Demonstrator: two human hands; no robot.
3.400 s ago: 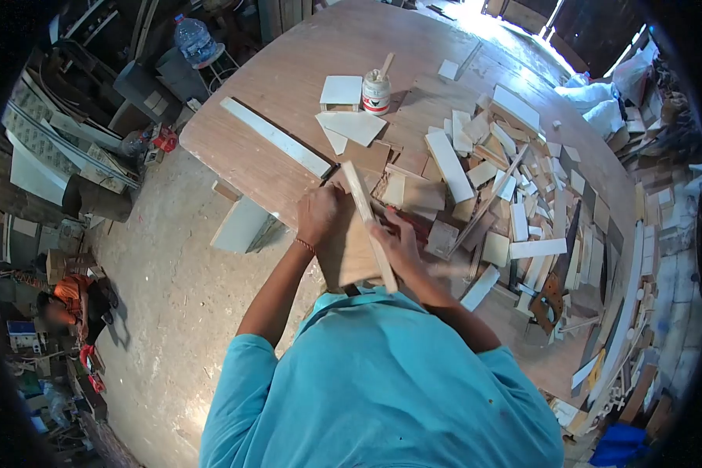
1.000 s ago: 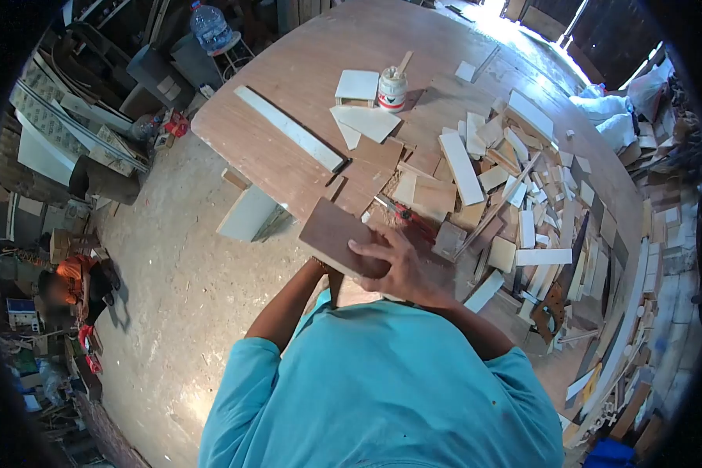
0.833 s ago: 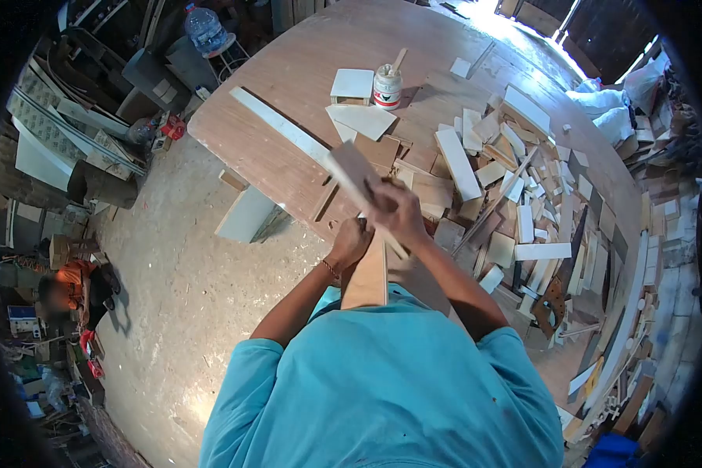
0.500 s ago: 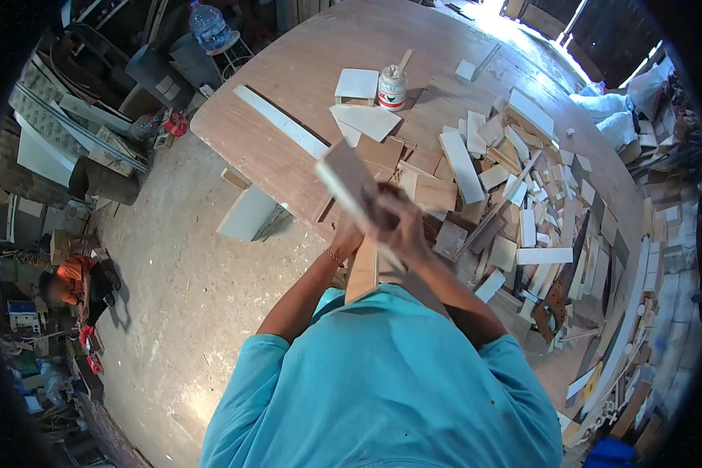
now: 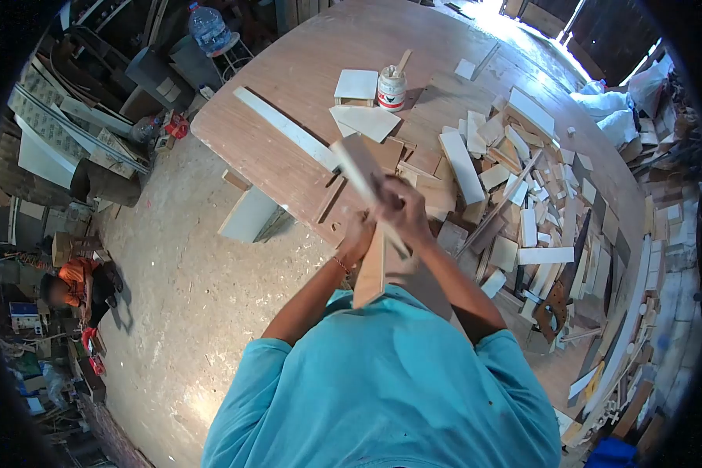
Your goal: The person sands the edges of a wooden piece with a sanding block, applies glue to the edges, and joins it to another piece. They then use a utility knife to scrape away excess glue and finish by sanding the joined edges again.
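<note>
A person's right hand, fingers wrapped around a pale slat, holds it across an upright board, which the left hand grips with curled fingers, above the surface near its edge. Squaring the edges under firm pressure seems wise.

Wooden table bears offcuts, glue pot, long strip.

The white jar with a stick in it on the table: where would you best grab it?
Probably round the body of the white jar, coming from the near side over the flat white panel. The stick leaning out of its mouth blocks a grip from above; a small white box crowds one side.
</note>
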